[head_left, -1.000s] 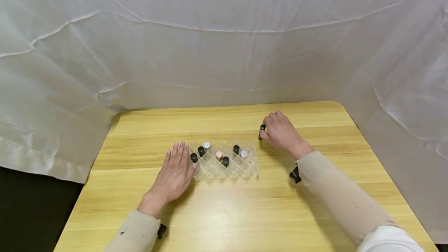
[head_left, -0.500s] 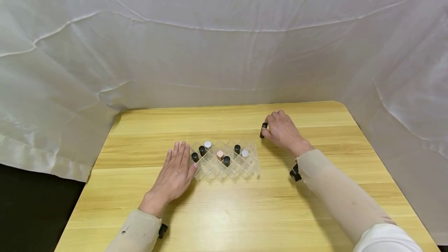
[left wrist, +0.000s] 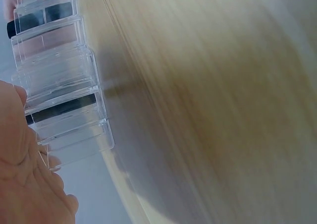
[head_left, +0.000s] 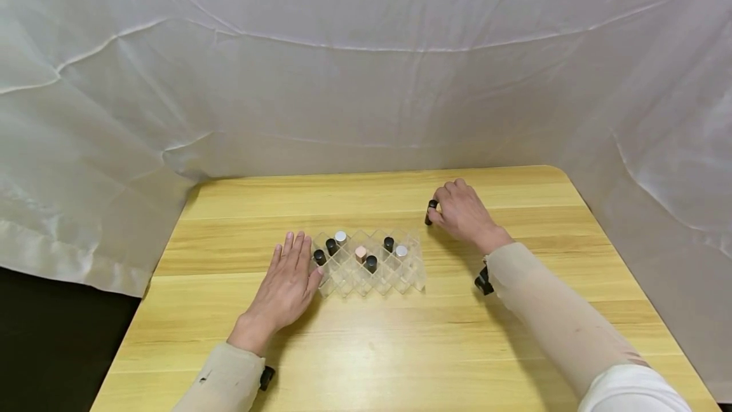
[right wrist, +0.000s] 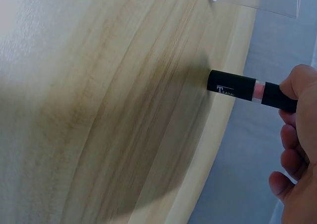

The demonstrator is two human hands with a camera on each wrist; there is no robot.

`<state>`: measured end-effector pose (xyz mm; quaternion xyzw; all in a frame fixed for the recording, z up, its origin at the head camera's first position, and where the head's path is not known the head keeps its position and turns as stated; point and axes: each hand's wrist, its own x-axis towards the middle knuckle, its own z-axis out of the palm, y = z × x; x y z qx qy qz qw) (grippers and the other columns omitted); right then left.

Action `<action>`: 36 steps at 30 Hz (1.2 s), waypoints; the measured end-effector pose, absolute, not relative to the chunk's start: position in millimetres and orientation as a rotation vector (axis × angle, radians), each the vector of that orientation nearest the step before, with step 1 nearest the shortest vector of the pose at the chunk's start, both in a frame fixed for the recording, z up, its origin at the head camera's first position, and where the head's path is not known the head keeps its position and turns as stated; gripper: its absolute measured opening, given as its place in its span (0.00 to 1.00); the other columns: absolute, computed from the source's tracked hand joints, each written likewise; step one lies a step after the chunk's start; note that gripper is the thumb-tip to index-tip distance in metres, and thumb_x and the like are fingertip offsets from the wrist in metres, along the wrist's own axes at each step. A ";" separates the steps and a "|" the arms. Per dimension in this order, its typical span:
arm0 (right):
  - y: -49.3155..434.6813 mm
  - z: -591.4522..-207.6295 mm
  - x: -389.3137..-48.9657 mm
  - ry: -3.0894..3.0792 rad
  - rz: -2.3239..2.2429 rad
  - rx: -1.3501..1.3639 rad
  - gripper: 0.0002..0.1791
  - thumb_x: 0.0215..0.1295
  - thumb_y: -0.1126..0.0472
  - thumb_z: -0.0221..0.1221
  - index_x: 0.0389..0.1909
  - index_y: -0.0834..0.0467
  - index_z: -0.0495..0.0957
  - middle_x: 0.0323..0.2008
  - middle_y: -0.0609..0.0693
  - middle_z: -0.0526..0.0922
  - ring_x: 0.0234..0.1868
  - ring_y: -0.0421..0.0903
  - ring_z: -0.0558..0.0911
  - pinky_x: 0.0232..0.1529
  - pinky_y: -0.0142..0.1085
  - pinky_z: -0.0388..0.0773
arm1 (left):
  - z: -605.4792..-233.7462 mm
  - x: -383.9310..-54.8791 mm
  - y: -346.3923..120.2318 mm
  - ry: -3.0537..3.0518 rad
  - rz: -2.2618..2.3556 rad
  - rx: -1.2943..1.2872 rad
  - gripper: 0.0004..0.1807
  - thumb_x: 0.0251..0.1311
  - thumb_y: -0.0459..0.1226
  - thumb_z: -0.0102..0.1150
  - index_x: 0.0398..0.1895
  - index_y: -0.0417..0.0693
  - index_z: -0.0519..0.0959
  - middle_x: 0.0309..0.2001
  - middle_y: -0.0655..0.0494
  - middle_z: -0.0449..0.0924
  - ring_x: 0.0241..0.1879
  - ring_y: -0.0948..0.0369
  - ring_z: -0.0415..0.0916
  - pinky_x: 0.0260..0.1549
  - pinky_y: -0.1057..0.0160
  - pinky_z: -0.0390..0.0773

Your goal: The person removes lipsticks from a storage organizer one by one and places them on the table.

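My right hand point(head_left: 464, 216) pinches a black lipstick tube point(right wrist: 233, 85) between thumb and fingers. The tube stands nearly upright, its lower end close to the tabletop. A narrow pinkish band point(right wrist: 258, 91) shows around its middle, and white lettering is printed on its lower part. To the left is a clear lipstick organizer point(head_left: 384, 278) with diamond-shaped slots. Several tubes stand in it, among them a black one point(head_left: 372, 264), a pink one point(head_left: 361, 254) and a silver-topped one point(head_left: 401, 251). My left hand point(head_left: 281, 291), fingers straight, lies against the organizer's left end.
The organizer stands on a light wooden table point(head_left: 366, 348). Pale cloth point(head_left: 366, 94) hangs behind the table and along both sides. A dark area point(head_left: 51, 336) lies beyond the table's left edge.
The lipstick in my right hand has shifted very slightly away from me. My left hand stays at the organizer's left end, and the tubes in the slots have not changed.
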<state>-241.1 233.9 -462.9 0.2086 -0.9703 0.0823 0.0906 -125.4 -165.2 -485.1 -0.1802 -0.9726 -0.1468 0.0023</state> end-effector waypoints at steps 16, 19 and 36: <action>233.7 -462.3 -243.4 -2.857 0.106 0.652 0.11 0.71 0.55 0.52 0.35 0.60 0.73 0.33 0.52 0.70 0.42 0.56 0.67 0.45 0.46 0.62 | -484.4 -123.0 -166.9 -3.051 -0.464 -0.565 0.40 0.84 0.54 0.38 0.84 0.34 0.48 0.85 0.36 0.44 0.85 0.42 0.37 0.83 0.40 0.40; 234.4 -461.8 -243.7 -2.875 0.119 0.631 0.12 0.73 0.54 0.52 0.37 0.61 0.74 0.33 0.53 0.71 0.43 0.56 0.68 0.45 0.46 0.62 | -484.4 -122.8 -166.9 -3.051 -0.464 -0.566 0.40 0.84 0.54 0.38 0.84 0.34 0.47 0.85 0.36 0.45 0.85 0.42 0.37 0.83 0.40 0.40; 235.1 -461.6 -244.3 -2.877 0.166 0.606 0.14 0.73 0.53 0.54 0.40 0.61 0.78 0.37 0.54 0.76 0.44 0.57 0.70 0.45 0.47 0.64 | -483.6 -122.2 -167.0 -3.054 -0.467 -0.554 0.40 0.84 0.53 0.38 0.84 0.34 0.48 0.85 0.36 0.45 0.85 0.42 0.38 0.83 0.40 0.40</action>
